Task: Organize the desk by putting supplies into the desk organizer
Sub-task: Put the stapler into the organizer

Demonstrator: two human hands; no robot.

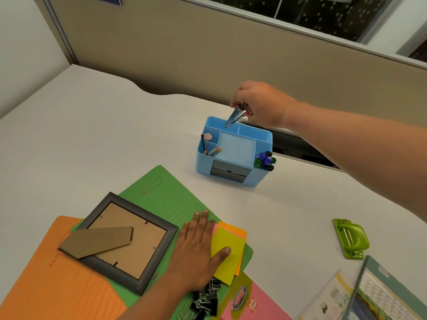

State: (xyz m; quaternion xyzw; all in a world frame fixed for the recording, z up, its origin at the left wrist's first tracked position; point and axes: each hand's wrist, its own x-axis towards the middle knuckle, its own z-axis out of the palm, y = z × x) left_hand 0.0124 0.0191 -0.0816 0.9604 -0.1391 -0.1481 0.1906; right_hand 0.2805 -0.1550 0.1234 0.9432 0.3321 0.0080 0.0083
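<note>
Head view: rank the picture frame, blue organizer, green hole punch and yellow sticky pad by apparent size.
1. Picture frame, though it lies nearer the camera.
2. Blue organizer.
3. Yellow sticky pad and green hole punch look alike; not ranking them.

Left hand (pixel 196 248): bare on my feed, near and left of centre; broad back, with short trimmed nails that I can make out on the thumb and two fingers.
Left forearm (pixel 147 303): bare as far as the near edge of my view; smooth, thick outline.
Right hand (pixel 258 102): bare, far and right of centre; rounded knuckles, nails too small for me to read.
Right forearm (pixel 358 144): bare up to the right edge; it widens toward that edge, with a crease at the wrist.
</note>
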